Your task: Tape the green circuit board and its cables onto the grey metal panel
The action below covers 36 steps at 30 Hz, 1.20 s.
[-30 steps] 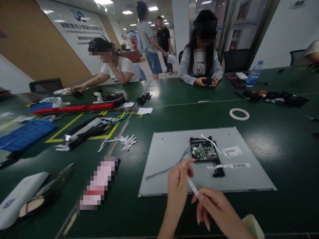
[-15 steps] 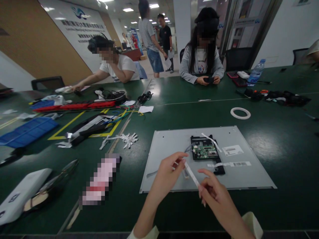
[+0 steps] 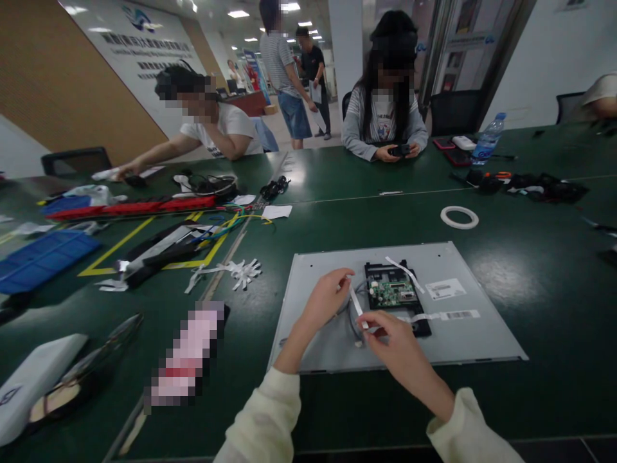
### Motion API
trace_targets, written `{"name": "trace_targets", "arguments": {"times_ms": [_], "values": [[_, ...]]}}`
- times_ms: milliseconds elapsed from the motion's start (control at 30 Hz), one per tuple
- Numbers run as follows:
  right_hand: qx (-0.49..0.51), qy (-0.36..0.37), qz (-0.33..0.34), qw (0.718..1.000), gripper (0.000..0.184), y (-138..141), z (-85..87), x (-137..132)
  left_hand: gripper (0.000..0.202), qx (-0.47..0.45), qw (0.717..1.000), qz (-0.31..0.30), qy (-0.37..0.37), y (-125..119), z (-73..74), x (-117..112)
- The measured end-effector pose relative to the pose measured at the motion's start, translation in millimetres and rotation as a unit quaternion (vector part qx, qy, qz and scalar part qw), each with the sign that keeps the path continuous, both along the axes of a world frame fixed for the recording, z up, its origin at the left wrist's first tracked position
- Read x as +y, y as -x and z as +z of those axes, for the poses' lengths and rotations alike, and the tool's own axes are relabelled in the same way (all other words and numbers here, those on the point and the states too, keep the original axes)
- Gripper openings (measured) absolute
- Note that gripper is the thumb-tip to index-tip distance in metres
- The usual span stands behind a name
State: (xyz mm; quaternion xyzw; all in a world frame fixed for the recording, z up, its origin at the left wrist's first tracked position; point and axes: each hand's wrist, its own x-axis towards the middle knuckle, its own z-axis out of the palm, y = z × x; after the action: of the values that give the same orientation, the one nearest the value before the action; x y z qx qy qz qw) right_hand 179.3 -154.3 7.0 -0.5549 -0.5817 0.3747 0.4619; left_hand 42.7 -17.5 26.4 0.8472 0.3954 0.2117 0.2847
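Observation:
Between my hands stretches a short strip of white tape [image 3: 355, 301]. My left hand [image 3: 326, 297] pinches its upper end, and my right hand [image 3: 389, 332] grips the lower end with thumb and finger. Both are just above a grey metal panel [image 3: 318, 270] lying flat on the table. On the panel sits a green circuit board [image 3: 393, 292] in a black frame, with one white strip [image 3: 405, 273] across its top corner and another strip [image 3: 424, 317] over its lower part. A grey cable [image 3: 354, 325] loops beside the board, partly hidden by my hands.
A white tape roll [image 3: 459, 217] lies beyond the panel. To the left are a pixelated pink item [image 3: 186, 354], crumpled tape strips [image 3: 245, 274], a white case [image 3: 43, 370] and a blue tray [image 3: 45, 257]. Two people sit across the green table; a water bottle [image 3: 489, 139] stands at the far right.
Both hands have moved forward over the panel with the strip, nearer the circuit board. My right hand has come closer to the left. The view has shifted slightly.

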Motion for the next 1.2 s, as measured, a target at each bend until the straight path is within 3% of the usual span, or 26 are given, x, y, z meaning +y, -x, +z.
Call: {"name": "trace_targets", "arguments": {"times_ms": [100,200,367,533,1033,1200], "values": [[0.033,0.002,-0.025,0.999,0.027,-0.2,-3.4,1.7,0.031,-0.006,1.0,0.024,0.008,2.8,-5.6,-1.8],[0.08,0.0,-0.061,0.995,0.022,-3.5,-2.4,0.6,0.033,0.003,0.996,0.081,-0.03,8.4,1.5,-14.3],[0.133,0.003,-0.098,0.986,0.016,-7.2,0.7,-1.1,0.025,0.162,0.974,0.122,-0.101,8.1,17.5,-62.8],[0.14,0.006,-0.091,0.986,0.015,-6.0,0.4,-2.2,0.026,0.28,0.946,0.12,-0.108,-1.1,11.0,-95.4],[0.139,0.024,-0.1,0.985,0.013,-8.9,-1.2,-3.9,0.023,0.275,0.931,0.187,-0.153,15.1,3.7,-80.9],[0.141,0.026,-0.106,0.984,0.014,-9.2,-0.5,-3.5,0.012,0.287,0.931,0.171,-0.145,20.3,5.5,-74.8]]}}
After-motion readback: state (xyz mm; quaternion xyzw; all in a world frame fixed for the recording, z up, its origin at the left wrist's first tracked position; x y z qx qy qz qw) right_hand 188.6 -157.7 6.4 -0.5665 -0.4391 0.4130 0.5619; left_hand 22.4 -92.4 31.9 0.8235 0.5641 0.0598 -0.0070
